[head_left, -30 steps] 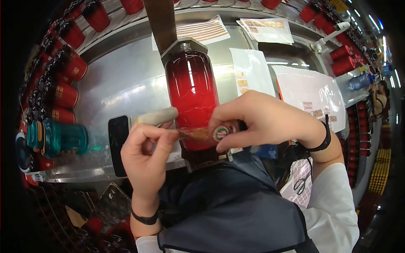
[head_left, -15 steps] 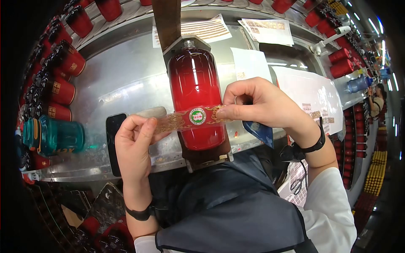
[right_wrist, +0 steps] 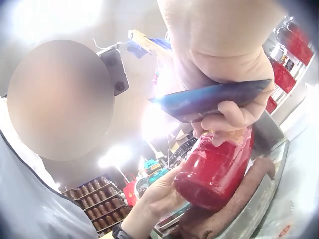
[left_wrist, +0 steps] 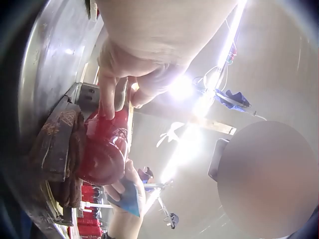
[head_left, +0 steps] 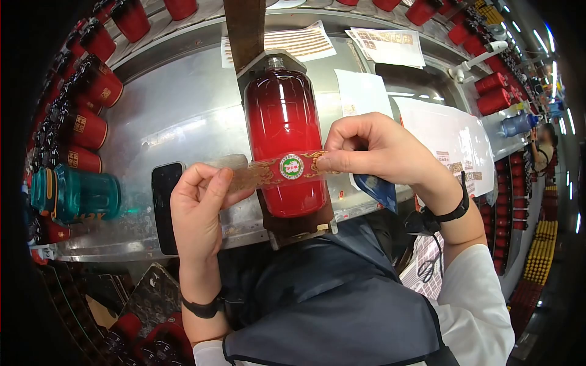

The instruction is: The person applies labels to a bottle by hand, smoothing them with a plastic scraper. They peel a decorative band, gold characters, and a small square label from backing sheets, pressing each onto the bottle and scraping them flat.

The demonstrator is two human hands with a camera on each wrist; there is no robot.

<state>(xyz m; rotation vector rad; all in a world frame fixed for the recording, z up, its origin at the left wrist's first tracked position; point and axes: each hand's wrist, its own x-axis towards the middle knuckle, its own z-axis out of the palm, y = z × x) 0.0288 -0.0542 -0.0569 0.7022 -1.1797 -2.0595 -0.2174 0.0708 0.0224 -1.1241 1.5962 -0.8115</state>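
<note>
While the red bottle (head_left: 282,116) lies on its side in a dark cradle (head_left: 299,227) on the metal table (head_left: 177,122), the head view shows a gold-patterned label strip (head_left: 287,168) stretched across its lower body, the round seal centred on the glass. The left hand (head_left: 198,213) pinches the strip's left end between thumb and forefinger, the other fingers curled. The right hand (head_left: 378,152) pinches the right end the same way and also keeps a blue card (head_left: 375,189) tucked under its curled fingers. A black phone (head_left: 163,204) lies just beside the left hand, a teal bottle (head_left: 82,195) farther left, and white sheets (head_left: 452,134) to the right.

From the left wrist, the fingers (left_wrist: 107,94) narrow to a pinch above the bottle (left_wrist: 102,154), with the card (left_wrist: 130,199) beyond it.

From the right wrist, the right hand (right_wrist: 224,74) clamps the card (right_wrist: 209,99) in bent fingers, its fingertips touching the bottle (right_wrist: 214,172); the left hand (right_wrist: 159,199) is at the bottle's far side.
</note>
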